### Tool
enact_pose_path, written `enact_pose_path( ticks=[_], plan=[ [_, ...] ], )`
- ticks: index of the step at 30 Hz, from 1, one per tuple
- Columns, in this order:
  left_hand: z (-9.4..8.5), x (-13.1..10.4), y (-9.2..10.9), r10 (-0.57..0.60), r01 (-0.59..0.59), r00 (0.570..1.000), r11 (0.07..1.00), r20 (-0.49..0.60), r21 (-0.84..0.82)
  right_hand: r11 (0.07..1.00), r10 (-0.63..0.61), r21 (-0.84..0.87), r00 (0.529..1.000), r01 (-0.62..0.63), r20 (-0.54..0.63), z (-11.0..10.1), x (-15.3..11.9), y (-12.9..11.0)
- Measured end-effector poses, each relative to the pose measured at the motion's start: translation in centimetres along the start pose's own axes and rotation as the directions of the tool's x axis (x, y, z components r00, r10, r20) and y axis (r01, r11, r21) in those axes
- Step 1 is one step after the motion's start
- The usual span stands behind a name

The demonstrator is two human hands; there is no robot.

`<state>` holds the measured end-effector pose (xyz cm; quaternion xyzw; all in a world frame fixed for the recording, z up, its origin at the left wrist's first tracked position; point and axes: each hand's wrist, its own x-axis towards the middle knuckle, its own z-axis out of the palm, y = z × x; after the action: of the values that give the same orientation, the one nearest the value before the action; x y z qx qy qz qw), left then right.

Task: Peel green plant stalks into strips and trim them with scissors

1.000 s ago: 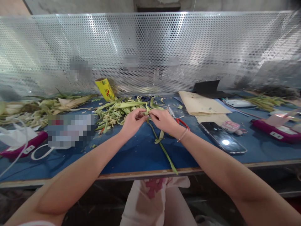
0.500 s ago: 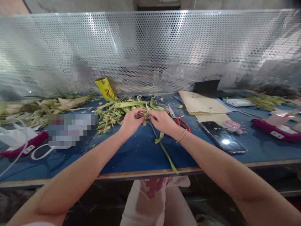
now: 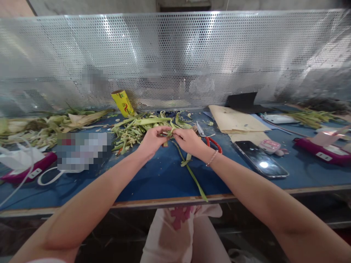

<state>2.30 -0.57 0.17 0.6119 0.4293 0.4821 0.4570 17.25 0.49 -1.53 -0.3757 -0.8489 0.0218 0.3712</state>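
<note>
Long thin green leaf strip (image 3: 189, 170) sits centre frame, top end pinched between both hands, rest trailing down across the blue-topped work table (image 3: 153, 179) to its near edge; a short side blade sticks off it midway. Left hand (image 3: 152, 140) and right hand (image 3: 189, 140) meet fingertip to fingertip just above centre, thumbs and forefingers pressed together on the strip's top end, other fingers curled in; exact contact spot is small, hard to read. Thin bead bracelet (image 3: 212, 158) on the right wrist.

Just behind the hands, a loose pile of green leaf trimmings and stalks (image 3: 134, 129), touching or nearly touching the knuckles. Red-handled scissors (image 3: 210, 138) lie just right of the right hand. Further right, a black smartphone (image 3: 260, 159) lying flat with screen glare, small pink case (image 3: 269, 146) beside it, tan paper sheets (image 3: 236, 122) behind.

Yellow printed roll (image 3: 122, 103) leans upper centre-left against the perforated metal back panel (image 3: 175, 54). Far left: heap of pale husks and green leaves (image 3: 46, 124), magenta flat device (image 3: 24, 171) with white cord. Far right: second magenta device (image 3: 323, 151), more green stalks (image 3: 309, 117).
</note>
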Motion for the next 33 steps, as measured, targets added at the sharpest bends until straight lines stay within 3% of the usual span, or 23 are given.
enact_pose_path(
  ticks=[13,17,20,24,27,30,33],
  plan=[
    [0.0,0.0,-0.3,0.032,-0.033,0.998,0.999,0.048,0.032,0.997,0.048,0.057,0.999,-0.048,-0.005,-0.2,0.2,0.2],
    [-0.1,0.4,-0.6,0.080,-0.078,0.995,0.996,0.063,-0.032,0.976,0.119,0.182,0.992,-0.122,0.027,-0.7,0.2,0.3],
    [-0.6,0.9,-1.1,0.086,-0.078,0.993,0.992,0.083,-0.096,0.885,0.197,0.408,0.974,-0.224,0.109,-0.7,0.3,0.2],
    [-1.2,1.4,-1.6,0.215,-0.221,0.971,0.974,0.109,0.052,0.642,0.214,0.693,0.945,-0.328,0.249,-0.4,0.4,-0.1],
    [-1.1,1.3,-1.7,0.272,-0.283,0.954,0.956,0.128,0.079,0.481,0.204,0.798,0.931,-0.363,0.301,-0.5,0.4,-0.3],
    [-0.8,1.2,-1.7,0.215,-0.222,0.967,0.974,0.133,0.040,0.451,0.188,0.810,0.927,-0.375,0.324,-0.7,0.4,-0.5],
    [-0.7,1.1,-1.7,0.172,-0.172,0.980,0.985,0.096,-0.006,0.514,0.175,0.773,0.928,-0.372,0.330,-0.7,0.4,-0.4]
  ],
)
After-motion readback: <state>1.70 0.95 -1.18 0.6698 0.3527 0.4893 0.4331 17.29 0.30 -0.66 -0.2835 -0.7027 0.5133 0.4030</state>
